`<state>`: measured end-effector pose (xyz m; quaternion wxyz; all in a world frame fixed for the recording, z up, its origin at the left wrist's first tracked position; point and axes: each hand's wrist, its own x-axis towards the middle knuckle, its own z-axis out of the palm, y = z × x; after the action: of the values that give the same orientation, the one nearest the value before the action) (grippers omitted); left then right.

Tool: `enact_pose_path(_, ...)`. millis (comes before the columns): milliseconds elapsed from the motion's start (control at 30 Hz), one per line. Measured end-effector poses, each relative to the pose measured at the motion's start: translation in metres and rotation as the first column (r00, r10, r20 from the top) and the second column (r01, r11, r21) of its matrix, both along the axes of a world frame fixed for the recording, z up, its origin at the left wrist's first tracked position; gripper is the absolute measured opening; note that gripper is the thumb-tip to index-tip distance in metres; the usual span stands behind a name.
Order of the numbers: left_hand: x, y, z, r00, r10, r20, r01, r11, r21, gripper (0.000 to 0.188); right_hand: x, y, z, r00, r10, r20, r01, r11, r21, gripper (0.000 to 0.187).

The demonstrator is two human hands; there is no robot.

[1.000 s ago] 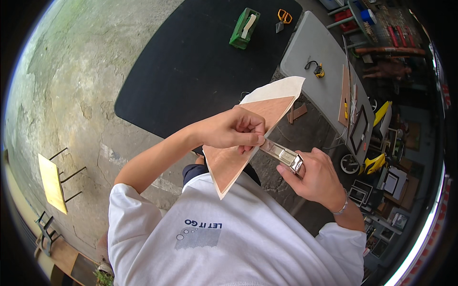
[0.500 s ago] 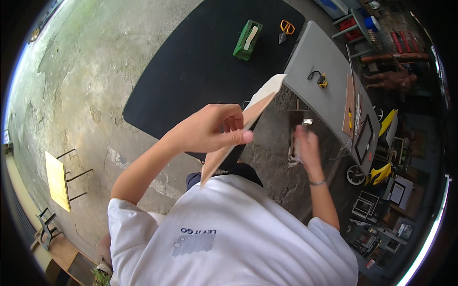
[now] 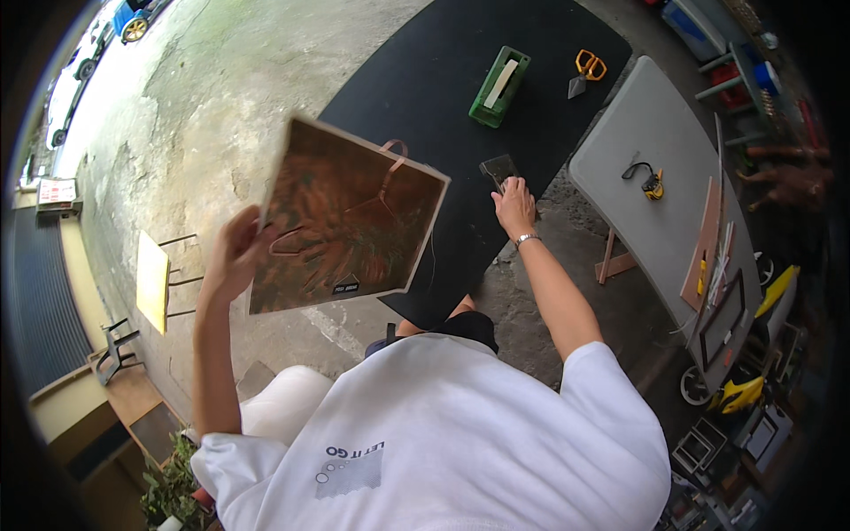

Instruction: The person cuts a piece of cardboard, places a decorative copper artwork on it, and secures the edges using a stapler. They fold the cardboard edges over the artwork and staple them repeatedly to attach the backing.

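Observation:
My left hand (image 3: 235, 252) grips the left edge of a square panel picture (image 3: 354, 221), tilted up in front of me. Its face is mottled brown and copper, with thin raised lines, a loop rising past its top edge and a small dark label low down. Over the black table (image 3: 390, 88), my right hand (image 3: 515, 208) has its fingers closed around a flat scraper (image 3: 498, 168) with a wide greyish blade. Whether the blade touches the tabletop I cannot tell.
On the black table lie a green box (image 3: 500, 86) holding a pale strip and orange-handled scissors (image 3: 584, 73). A grey table (image 3: 637, 142) to the right carries a yellow-black tape measure (image 3: 652, 184), wood strips and a dark frame. A yellow board on legs (image 3: 152, 281) stands at left.
My left hand has swung the panel left and turned its brown face into view. My right hand has moved up and left, bringing the scraper over the black table.

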<state>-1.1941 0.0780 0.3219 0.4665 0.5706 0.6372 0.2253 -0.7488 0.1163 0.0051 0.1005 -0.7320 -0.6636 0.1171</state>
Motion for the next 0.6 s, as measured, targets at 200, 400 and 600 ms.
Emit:
enact_pose_path(200,-0.065,-0.093,-0.036,0.871,0.408,0.274,-0.437,0.898,0.051,0.02,-0.02,0.012,0.028,0.946,0.077,-0.316,-0.044,0.993,0.11,0.047)
enact_pose_path(400,-0.055,-0.163,-0.105,0.594,0.507,0.624,-0.601,0.796,-0.074,0.026,-0.06,-0.015,0.089,0.168,-0.053,-0.984,-0.332,0.937,-0.107,0.032)
enact_pose_path(600,-0.024,-0.221,-0.217,0.224,0.575,0.787,-0.63,0.702,-0.333,0.027,-0.056,-0.006,0.148,0.229,-0.055,-0.972,-0.081,0.994,-0.075,0.013)
